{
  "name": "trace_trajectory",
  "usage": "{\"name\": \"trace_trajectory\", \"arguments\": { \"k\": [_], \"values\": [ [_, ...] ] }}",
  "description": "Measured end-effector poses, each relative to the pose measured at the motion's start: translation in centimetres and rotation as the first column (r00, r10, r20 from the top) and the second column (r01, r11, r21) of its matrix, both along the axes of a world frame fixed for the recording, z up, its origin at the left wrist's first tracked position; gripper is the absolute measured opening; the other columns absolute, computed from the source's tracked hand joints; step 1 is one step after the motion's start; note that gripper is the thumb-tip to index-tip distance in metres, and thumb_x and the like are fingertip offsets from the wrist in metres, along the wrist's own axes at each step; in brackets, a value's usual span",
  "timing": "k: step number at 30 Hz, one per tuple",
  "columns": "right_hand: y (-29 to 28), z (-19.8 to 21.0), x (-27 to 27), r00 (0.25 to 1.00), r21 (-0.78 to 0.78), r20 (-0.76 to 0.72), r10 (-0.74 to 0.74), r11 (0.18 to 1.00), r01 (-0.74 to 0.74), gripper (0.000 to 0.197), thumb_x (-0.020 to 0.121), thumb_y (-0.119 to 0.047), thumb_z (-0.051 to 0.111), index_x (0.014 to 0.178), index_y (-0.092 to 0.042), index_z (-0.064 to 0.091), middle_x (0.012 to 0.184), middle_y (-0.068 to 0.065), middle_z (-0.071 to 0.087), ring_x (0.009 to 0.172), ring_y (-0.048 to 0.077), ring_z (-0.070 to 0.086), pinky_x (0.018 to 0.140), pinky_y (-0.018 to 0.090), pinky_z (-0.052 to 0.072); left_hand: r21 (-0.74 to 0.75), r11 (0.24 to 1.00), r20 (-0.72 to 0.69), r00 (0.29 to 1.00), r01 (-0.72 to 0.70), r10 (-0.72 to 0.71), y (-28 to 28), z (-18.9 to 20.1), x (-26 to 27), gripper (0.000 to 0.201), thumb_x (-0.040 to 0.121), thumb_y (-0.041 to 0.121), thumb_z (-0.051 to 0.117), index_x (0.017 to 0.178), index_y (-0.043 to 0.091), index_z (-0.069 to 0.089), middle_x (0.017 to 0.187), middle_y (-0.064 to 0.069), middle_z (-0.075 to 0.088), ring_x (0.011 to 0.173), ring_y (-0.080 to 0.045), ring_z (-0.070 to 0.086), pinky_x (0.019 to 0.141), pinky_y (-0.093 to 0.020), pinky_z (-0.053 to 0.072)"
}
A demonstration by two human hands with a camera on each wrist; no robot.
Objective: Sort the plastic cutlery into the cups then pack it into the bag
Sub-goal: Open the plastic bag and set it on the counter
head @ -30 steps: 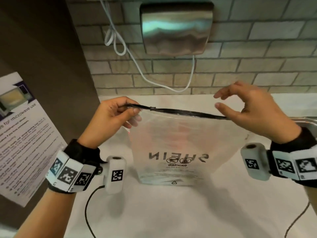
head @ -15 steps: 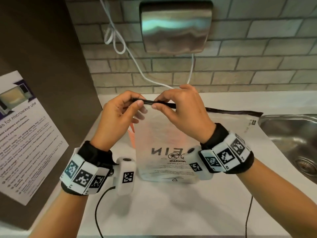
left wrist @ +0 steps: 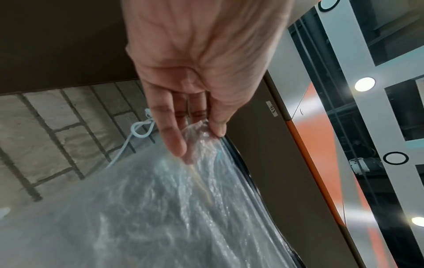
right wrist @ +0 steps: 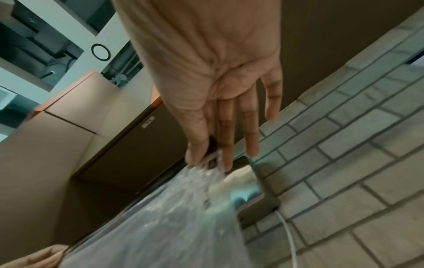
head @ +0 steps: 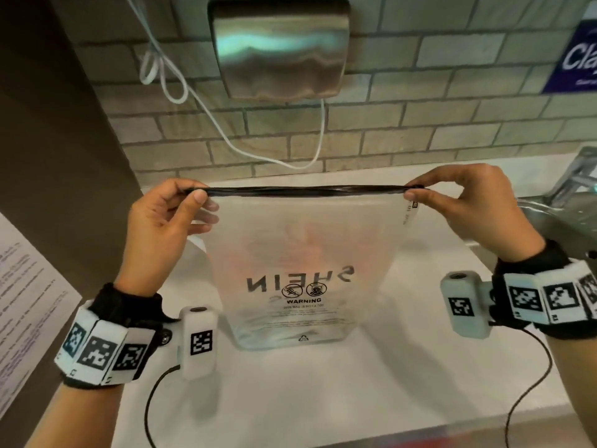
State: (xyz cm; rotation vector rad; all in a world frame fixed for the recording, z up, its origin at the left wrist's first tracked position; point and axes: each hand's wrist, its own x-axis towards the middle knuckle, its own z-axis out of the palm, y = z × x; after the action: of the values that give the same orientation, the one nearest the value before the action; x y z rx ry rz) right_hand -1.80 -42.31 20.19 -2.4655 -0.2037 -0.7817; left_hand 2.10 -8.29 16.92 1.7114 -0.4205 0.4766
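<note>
While both hands pinched its corners, the clear zip bag (head: 300, 253) stood upright on the white counter (head: 371, 383).
Left hand (head: 158, 227) gripped the left end of the black zip strip (head: 303, 191), right hand (head: 468, 208) the right end; orange shapes showed blurrily inside.

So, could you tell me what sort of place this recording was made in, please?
Probably a shared office or workplace kitchenette. A steel sink is set into the white counter, a metal dispenser or dryer hangs on the brick wall, and a posted notice sits at the left, its text too blurred to read here.
</note>
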Motion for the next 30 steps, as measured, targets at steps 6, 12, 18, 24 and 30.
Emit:
{"name": "trace_trajectory", "arguments": {
  "k": [6,12,18,24,30],
  "values": [
    [0.0,-0.3,0.3,0.993,0.078,-0.096,0.072,0.995,-0.065,0.012,0.075,-0.028,0.073,0.084,-0.019,0.073,0.074,-0.010,0.068,0.071,-0.002,0.059,0.066,0.012,0.047,0.020,0.997,-0.050,0.996,0.073,-0.072,0.1,0.6,-0.5,0.020,0.074,0.054,0.064,0.077,0.034,0.067,0.076,0.016,0.071,0.077,-0.001,0.067,0.069,-0.018,0.056],
    [1.0,-0.1,-0.1,0.967,0.216,-0.182,0.181,0.966,-0.140,0.026,0.068,-0.047,0.066,0.082,-0.026,0.069,0.079,-0.006,0.069,0.075,0.011,0.061,0.066,0.034,0.056,0.200,0.979,-0.030,0.999,-0.029,0.036,-0.1,0.9,-1.2,0.013,0.072,0.040,0.069,0.072,0.027,0.068,0.074,0.017,0.070,0.070,0.002,0.061,0.072,-0.015,0.050],
    [1.9,-0.2,-0.1,0.977,0.140,-0.182,0.111,0.986,-0.086,0.026,0.079,-0.042,0.064,0.076,-0.017,0.069,0.069,0.002,0.067,0.068,0.022,0.062,0.069,0.045,0.054,0.443,0.891,-0.011,0.993,-0.098,0.115,-0.6,1.7,-2.7,0.037,0.065,0.063,0.069,0.078,0.028,0.069,0.079,0.016,0.071,0.075,-0.001,0.066,0.075,-0.027,0.055],
    [2.6,0.0,-0.3,0.983,0.023,-0.182,0.014,1.000,-0.010,0.011,0.075,-0.022,0.071,0.068,-0.017,0.064,0.062,-0.004,0.062,0.060,0.010,0.056,0.054,0.012,0.038,0.642,0.685,0.185,0.937,-0.344,0.298,-2.8,2.4,-3.4,0.025,0.079,0.048,0.057,0.077,0.026,0.069,0.072,0.012,0.066,0.076,-0.016,0.065,0.064,-0.032,0.050],
    [2.7,-2.4,-0.6,0.965,-0.194,-0.075,-0.251,0.953,0.232,0.021,0.074,-0.026,0.068,0.085,-0.012,0.058,0.082,0.007,0.049,0.076,0.025,0.049,0.058,0.028,0.033,0.643,0.721,0.109,0.962,-0.259,0.249,-3.5,2.4,-3.8,0.015,0.072,0.008,0.066,0.080,0.020,0.066,0.072,0.005,0.059,0.075,-0.020,0.055,0.068,-0.030,0.045]
  ]
}}
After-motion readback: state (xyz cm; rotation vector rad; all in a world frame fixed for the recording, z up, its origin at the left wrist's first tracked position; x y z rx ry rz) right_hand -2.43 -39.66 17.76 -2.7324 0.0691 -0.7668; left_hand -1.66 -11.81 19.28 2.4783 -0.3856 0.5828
